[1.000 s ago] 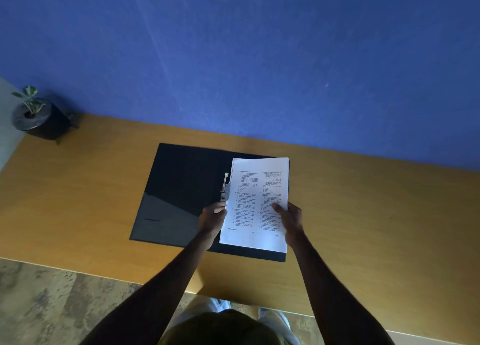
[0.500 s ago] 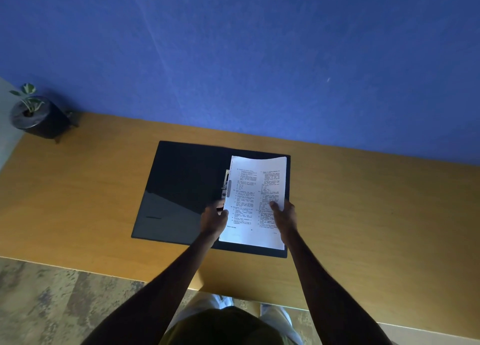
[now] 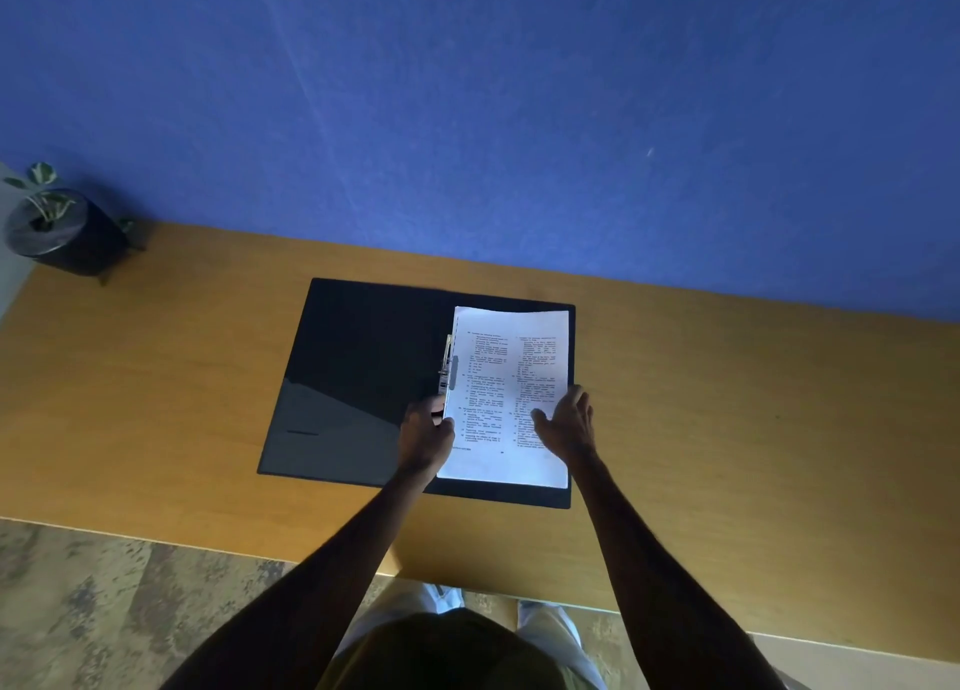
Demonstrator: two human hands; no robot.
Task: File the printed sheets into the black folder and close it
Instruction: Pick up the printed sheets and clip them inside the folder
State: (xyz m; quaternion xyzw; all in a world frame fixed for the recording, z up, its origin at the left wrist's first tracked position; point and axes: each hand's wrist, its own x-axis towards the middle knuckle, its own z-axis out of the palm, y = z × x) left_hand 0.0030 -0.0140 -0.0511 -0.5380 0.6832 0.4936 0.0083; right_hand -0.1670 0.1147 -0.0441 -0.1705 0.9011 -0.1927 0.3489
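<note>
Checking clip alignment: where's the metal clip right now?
Head view: the clip sits on the folder's spine, against the left edge of the sheets, just above the left hand.

Sheets (image 3: 511, 377) on open folder's (image 3: 363, 356) right half; plant (image 3: 49, 226) far left.

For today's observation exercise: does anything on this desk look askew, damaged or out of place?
Nothing stands out. The black folder lies open and flat on the desk. The printed sheets sit squarely on its right half beside the metal clip, undamaged. The potted plant stands upright in the corner.
</note>
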